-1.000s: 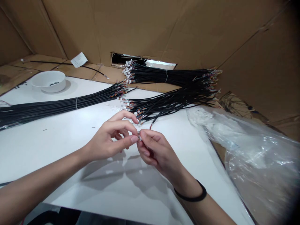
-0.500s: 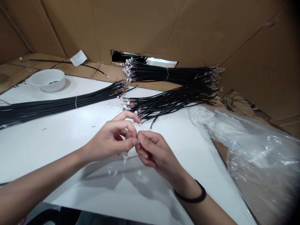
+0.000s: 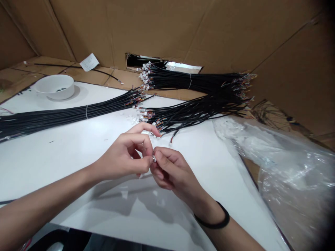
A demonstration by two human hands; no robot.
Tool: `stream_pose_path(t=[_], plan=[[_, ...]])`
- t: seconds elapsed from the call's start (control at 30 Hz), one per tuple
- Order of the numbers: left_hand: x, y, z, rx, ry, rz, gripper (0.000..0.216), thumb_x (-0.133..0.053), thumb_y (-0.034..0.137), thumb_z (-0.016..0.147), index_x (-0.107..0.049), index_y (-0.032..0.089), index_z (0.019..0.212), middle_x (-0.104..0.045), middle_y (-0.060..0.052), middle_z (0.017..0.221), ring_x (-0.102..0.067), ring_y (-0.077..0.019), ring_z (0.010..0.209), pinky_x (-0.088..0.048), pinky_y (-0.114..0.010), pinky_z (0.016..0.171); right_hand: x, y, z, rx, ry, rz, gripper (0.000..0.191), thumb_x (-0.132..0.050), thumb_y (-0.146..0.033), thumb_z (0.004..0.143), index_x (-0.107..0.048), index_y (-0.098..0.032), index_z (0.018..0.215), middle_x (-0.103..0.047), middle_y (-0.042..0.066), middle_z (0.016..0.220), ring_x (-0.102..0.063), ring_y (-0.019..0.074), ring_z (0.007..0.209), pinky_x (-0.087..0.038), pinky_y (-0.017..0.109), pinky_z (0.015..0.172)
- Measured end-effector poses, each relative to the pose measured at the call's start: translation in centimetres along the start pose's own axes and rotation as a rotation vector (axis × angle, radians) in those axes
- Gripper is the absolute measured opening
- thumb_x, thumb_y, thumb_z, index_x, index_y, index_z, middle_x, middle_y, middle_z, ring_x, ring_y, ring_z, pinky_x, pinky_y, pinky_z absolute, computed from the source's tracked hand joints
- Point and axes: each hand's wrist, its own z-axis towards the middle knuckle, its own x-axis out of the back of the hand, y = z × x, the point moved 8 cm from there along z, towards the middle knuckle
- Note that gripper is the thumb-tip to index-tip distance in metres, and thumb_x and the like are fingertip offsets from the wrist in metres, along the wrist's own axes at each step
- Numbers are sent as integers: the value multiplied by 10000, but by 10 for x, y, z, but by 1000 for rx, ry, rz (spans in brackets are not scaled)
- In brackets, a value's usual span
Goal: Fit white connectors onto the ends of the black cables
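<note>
In front of me, over the white tabletop (image 3: 78,150), my two hands meet fingertip to fingertip. Thumb and index finger of my left hand (image 3: 131,153) pinch a small white connector (image 3: 154,158); its other fingers are curled and raised. My right hand (image 3: 170,167) is closed, with thumb and index finger pressed together right against the connector. What lies inside that pinch is mostly hidden. Just beyond the hands lies a loose pile of black cables (image 3: 193,109) with white connectors and coloured wires at their ends.
A tied bundle of black cables (image 3: 52,115) stretches along the left, and another tied bundle (image 3: 178,80) lies at the back. A white bowl (image 3: 56,87) holds small dark pieces. Clear plastic bag (image 3: 293,170) covers the right side. Cardboard walls (image 3: 157,28) enclose the back.
The view has shifted slightly. Between the fingertips, more of the white connector shows now, and the left fingers have moved a little. Both hands remain pinched together.
</note>
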Motion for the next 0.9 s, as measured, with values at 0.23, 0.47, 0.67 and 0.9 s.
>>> stream_pose_path(t=[0.23, 0.47, 0.67, 0.9], plan=[[1, 2, 0, -1, -6, 48, 175, -623, -21, 723, -554, 115, 638, -455, -8, 1183, -541, 12, 606, -431, -108, 481, -3, 0, -1, 10, -18, 10, 354, -561, -373, 948, -510, -153, 676, -437, -69, 546, -339, 14, 367, -233, 135, 334], [2, 2, 2, 17, 2, 26, 211, -686, 36, 705, -518, 101, 594, -454, -18, 1187, -510, 7, 589, -399, -152, 490, -1, 2, -1, -2, 2, 16, 358, -568, -393, 941, -508, -153, 683, -438, -68, 544, -331, 16, 369, -211, 135, 329], [2, 1, 2, 32, 16, 38, 285, -697, 53, 687, -452, 98, 550, -465, -26, 1161, -475, 5, 587, -376, -165, 503, 0, 7, -1, -30, 26, 2, 347, -585, -406, 928, -517, -157, 696, -437, -70, 534, -329, 23, 369, -205, 141, 330], [2, -7, 4, 90, -4, -141, 178, -637, 110, 765, -537, 108, 618, -471, -55, 1206, -531, 1, 521, -473, -181, 462, 2, 1, -1, -21, 50, 56, 360, -610, -422, 912, -520, -153, 690, -430, -74, 537, -309, 13, 359, -202, 142, 332]])
